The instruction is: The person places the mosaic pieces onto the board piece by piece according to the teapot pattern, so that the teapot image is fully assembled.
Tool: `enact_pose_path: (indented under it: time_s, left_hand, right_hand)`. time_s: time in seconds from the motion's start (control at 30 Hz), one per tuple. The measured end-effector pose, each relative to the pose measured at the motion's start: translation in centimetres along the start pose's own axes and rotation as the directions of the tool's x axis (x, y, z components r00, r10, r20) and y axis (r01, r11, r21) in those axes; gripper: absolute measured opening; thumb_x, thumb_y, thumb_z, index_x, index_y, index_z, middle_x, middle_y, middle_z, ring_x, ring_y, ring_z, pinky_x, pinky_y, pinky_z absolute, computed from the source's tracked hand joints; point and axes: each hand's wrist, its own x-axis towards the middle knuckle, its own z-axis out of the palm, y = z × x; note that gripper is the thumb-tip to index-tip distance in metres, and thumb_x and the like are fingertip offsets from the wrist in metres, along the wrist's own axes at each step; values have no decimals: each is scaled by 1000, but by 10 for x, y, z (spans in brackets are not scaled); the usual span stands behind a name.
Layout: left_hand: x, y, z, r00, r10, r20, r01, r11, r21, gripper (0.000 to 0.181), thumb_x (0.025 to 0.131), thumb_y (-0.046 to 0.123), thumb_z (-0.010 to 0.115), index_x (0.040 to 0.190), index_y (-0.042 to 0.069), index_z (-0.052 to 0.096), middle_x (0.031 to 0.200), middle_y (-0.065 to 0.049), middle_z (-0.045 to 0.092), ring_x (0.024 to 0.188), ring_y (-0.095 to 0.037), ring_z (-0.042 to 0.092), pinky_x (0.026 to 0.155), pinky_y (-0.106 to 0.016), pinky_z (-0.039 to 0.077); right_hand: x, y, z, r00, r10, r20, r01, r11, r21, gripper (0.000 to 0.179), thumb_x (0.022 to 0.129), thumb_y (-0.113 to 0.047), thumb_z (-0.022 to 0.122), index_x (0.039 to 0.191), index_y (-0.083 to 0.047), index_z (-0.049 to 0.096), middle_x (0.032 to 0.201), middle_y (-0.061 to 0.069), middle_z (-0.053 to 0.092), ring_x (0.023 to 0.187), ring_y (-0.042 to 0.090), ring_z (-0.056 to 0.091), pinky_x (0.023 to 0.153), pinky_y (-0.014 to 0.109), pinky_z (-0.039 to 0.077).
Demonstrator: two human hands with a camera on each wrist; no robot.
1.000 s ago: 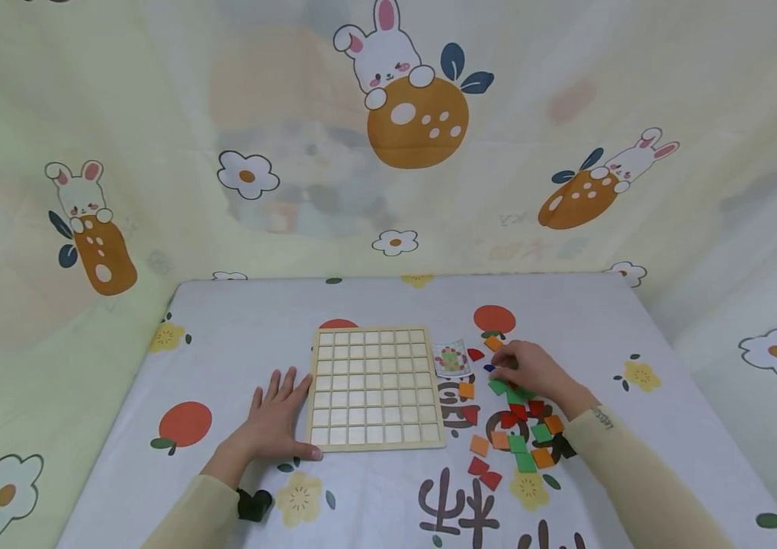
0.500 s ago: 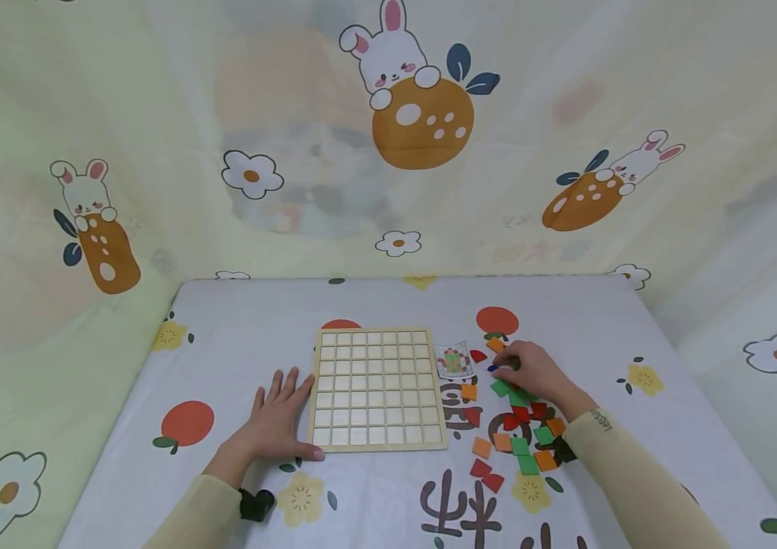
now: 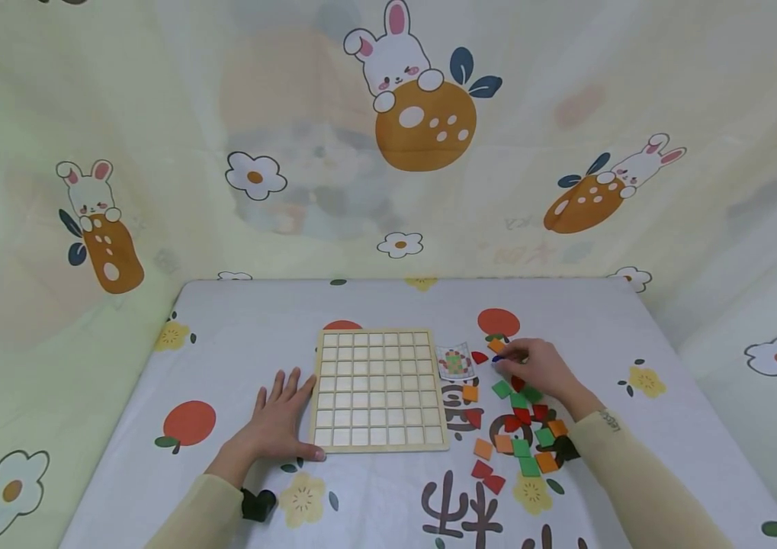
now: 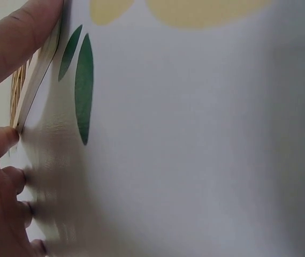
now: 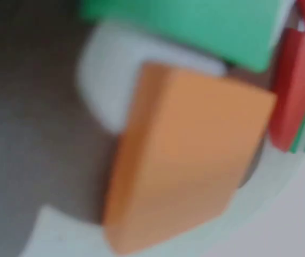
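A pale wooden board (image 3: 381,393) with a grid of square cells lies on the table. My left hand (image 3: 274,427) rests spread at its left side, index fingertip and thumb touching the edge; the left wrist view shows the thumb (image 4: 18,43) on the board's rim. To the board's right, my right hand (image 3: 535,370) pinches a small dark blue piece (image 3: 497,358) between thumb and fingertips. An orange square tile (image 3: 496,345) lies just beyond it, and a red quarter-round tile (image 3: 480,357) to its left. The right wrist view does not show the fingers.
A small printed pattern card (image 3: 456,362) lies against the board's right edge. Several green tiles (image 3: 529,466), red tiles (image 3: 494,484) and orange tiles (image 3: 483,449) are scattered nearer me. An orange tile (image 5: 195,155) fills the right wrist view. Printed cloth walls stand around the table.
My right hand has shifted slightly away from me with the blue piece, uncovering a red tile and more of the green ones. My left hand stays at the board; the head view drifts slightly.
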Motion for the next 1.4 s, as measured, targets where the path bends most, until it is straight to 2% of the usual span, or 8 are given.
enact_pose_path:
  time_s: [0.17, 0.33, 0.57, 0.77, 0.87, 1.0, 1.23, 1.4]
  left_hand:
    - [-1, -1, 0, 1000, -2, -1, 2, 1000, -2, 128, 62, 58, 90, 163, 12, 26, 172, -21, 10, 158, -47, -1, 123, -73, 2]
    - [1, -2, 1, 1000, -7, 4, 7, 1000, -2, 128, 63, 58, 90, 163, 13, 26, 172, -19, 9, 159, -46, -2, 123, -72, 1]
    - [2, -4, 2, 1000, -5, 11, 5, 1000, 1, 127, 64, 58, 90, 163, 13, 25, 172, -19, 9, 159, -46, -3, 123, -72, 1]
    - [3, -5, 3, 1000, -3, 7, 3, 1000, -1, 127, 64, 58, 90, 164, 14, 25, 173, -18, 8, 159, -45, -4, 124, -71, 0]
    - [3, -6, 4, 1000, -7, 9, 7, 1000, 5, 127, 64, 58, 89, 164, 15, 24, 173, -17, 8, 159, -44, -4, 124, -71, 0]
    - [2, -5, 2, 1000, -11, 14, 11, 1000, -1, 127, 64, 57, 90, 164, 14, 24, 173, -17, 8, 159, -44, -4, 124, -71, 0]
    - [2, -3, -1, 1000, -15, 21, 15, 1000, -8, 126, 65, 57, 90, 164, 14, 25, 173, -18, 8, 159, -45, -4, 124, -71, 1]
    - [1, -3, -3, 1000, -11, 22, 11, 1000, -8, 127, 65, 58, 90, 163, 14, 25, 172, -18, 8, 159, -45, -3, 124, -71, 1]
  right_hand:
    - [2, -8, -2, 999, -3, -44, 8, 993, 122, 25, 97, -19, 72, 115, -1, 75, 105, 14, 74, 86, 21, 62, 69, 23, 55]
    - [8, -24, 1, 997, 7, -73, 11, 971, 237, 29, 98, -23, 72, 119, -3, 75, 111, 16, 75, 87, 20, 63, 73, 18, 55]
    - [24, -54, 12, 995, -55, -82, 78, 947, 312, 28, 97, -19, 73, 117, 0, 75, 108, 18, 75, 89, 27, 67, 72, 21, 57]
    - [42, -79, 28, 996, -73, -57, 88, 944, 319, 27, 97, -23, 73, 116, -5, 76, 106, 15, 76, 86, 31, 66, 66, 27, 55]
    - [52, -92, 38, 997, -61, -42, 72, 931, 357, 28, 97, -24, 73, 117, -5, 76, 109, 15, 76, 91, 32, 69, 73, 33, 59]
    - [63, -110, 52, 998, -62, 4, 55, 913, 405, 27, 98, -20, 71, 118, -3, 75, 114, 17, 75, 104, 34, 70, 88, 45, 60]
    - [84, -129, 74, 996, -34, 82, 0, 927, 375, 23, 97, -20, 72, 114, -6, 78, 115, 14, 75, 104, 26, 68, 89, 39, 58]
    - [93, -138, 84, 994, -44, 96, 11, 950, 312, 19, 95, -20, 74, 109, -8, 80, 112, 12, 77, 104, 26, 68, 91, 40, 57]
